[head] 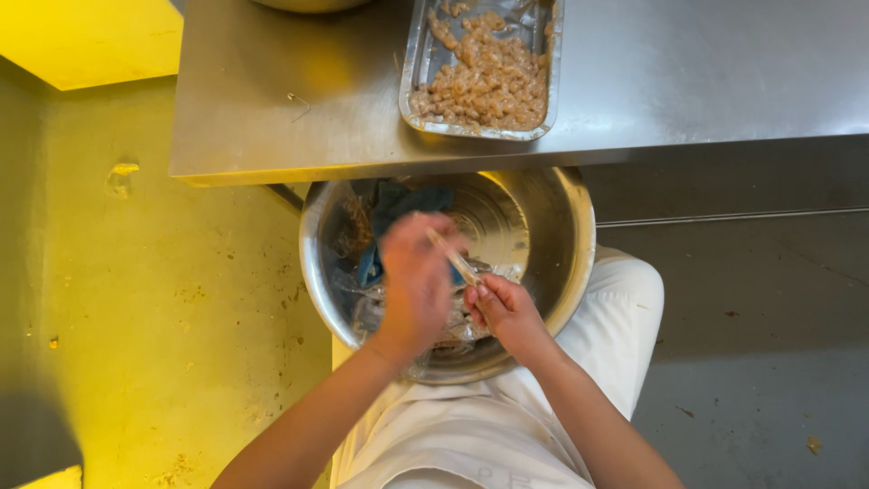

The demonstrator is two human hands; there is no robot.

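you look straight down at your two bare hands over one round steel bowl (561, 235), which rests on your lap against your white apron (507, 417). your left hand (415, 276) is blurred; its fingers curl around one thin pale stick (450, 256), so it is grasping the stick. the stick's long axis runs on a slant, its far end pointing up and to the left toward the far side of the bowl, its near end pointing down and to the right toward your other hand. your right hand (503, 308) sits just beside the left, fingertips pinched together at the stick's lower end; whether it grips the stick or a bit of food there is too small to tell. both hands hover inside the bowl's near half.

in the bowl lie one dark blue cloth (398, 206) at the far left side and a heap of clear crumpled plastic (376, 308) under your hands. the right half of the bowl shows bare metal.

above the bowl runs one steel table (706, 72), its edge overlapping the bowl's far rim. on it sits one rectangular foil tray (415, 63) holding pale brown minced food (489, 77), its long axis running away from you. the floor (181, 317) at the left is lit yellow, and at the right it is grey.
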